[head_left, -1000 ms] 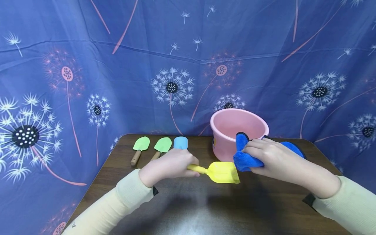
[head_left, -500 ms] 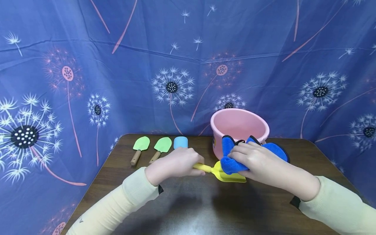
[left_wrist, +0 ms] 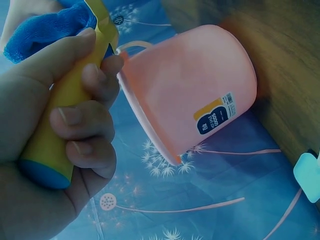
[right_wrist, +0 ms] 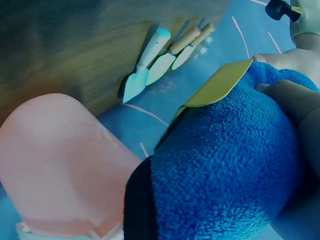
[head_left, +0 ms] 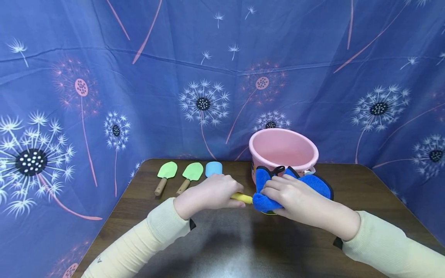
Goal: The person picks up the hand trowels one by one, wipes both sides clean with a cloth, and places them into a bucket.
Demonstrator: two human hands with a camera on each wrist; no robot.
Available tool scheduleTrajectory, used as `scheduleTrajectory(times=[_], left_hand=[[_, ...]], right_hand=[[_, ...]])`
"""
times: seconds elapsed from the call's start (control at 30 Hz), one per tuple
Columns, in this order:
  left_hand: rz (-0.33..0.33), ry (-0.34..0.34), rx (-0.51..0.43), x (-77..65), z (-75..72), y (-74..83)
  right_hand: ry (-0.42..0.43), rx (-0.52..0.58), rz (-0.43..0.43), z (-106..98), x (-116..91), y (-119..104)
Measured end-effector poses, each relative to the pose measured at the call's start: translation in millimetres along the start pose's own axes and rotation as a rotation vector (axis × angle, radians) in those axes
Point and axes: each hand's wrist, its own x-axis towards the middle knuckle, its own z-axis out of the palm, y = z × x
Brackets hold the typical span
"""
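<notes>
My left hand (head_left: 211,196) grips the handle of a yellow toy shovel (head_left: 242,198), fingers wrapped round it in the left wrist view. Over the shovel's blade my right hand (head_left: 295,196) holds a bunched blue cloth (head_left: 314,186) with black edging and a dark loop. From above, the cloth hides nearly all of the blade. The right wrist view shows part of the yellow blade (right_wrist: 220,86) sticking out beside the cloth. Both hands are raised above the wooden table (head_left: 222,247), in front of the pink bucket (head_left: 283,144).
At the back left lie two light-green trowels (head_left: 167,170) with wooden handles. Beside them is a light-blue shovel (head_left: 213,168), its handle hidden behind my left hand. A blue dandelion-print curtain (head_left: 156,96) stands behind the table. The bucket has a label (left_wrist: 214,114) on its side.
My right hand has moved left with the blue cloth and now covers the yellow blade, which showed bare a second ago. My left hand has shifted slightly right with the shovel.
</notes>
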Motion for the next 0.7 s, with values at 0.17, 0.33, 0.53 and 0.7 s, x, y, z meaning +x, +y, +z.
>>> scheduleTrajectory(times=[0.17, 0.33, 0.53, 0.7], left_hand=[[-0.001, 0.002, 0.007, -0.6, 1.3, -0.3], [-0.004, 0.008, 0.029, -2.6, 3.0, -0.8], [-0.004, 0.017, 0.025, -5.9, 6.7, -2.9], [0.004, 0.036, 0.028, -9.7, 9.0, -6.7]], right_hand=[[-0.022, -0.006, 0.014, 2.8, -2.0, -0.5], [-0.068, -0.008, 0.040, 3.0, -5.5, -0.8], [-0.086, -0.018, 0.039, 4.6, -11.5, 0.0], [-0.069, -0.026, 0.032, 6.6, -16.6, 2.1]])
